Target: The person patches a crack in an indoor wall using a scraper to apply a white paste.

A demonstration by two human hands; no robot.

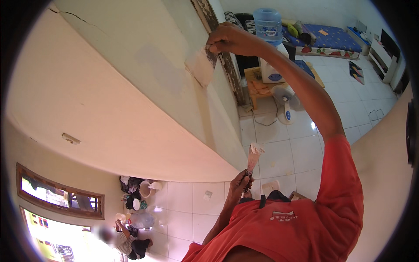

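My right hand (224, 38) is raised high, its fingers closed on the top of a broad, flat putty spreader (202, 69). The spreader's pale, smeared blade lies against the cream wall (161, 65), close to a worn wooden door frame (233, 78). Around it the wall shows a greyish patch and a darker vertical streak below. Lower down, near my waist, my left hand (240, 183) grips the dark handle of a putty knife (253, 159). That knife points upward, with a lump of whitish putty (257, 149) at its tip.
Beyond the frame stand a water dispenser with a blue bottle (267, 26), a wooden table (257, 98), a fan (286, 109) and a mattress (327, 39). At lower left, another person (126, 242) crouches by buckets (146, 188) and bags on the white tiled floor (179, 205).
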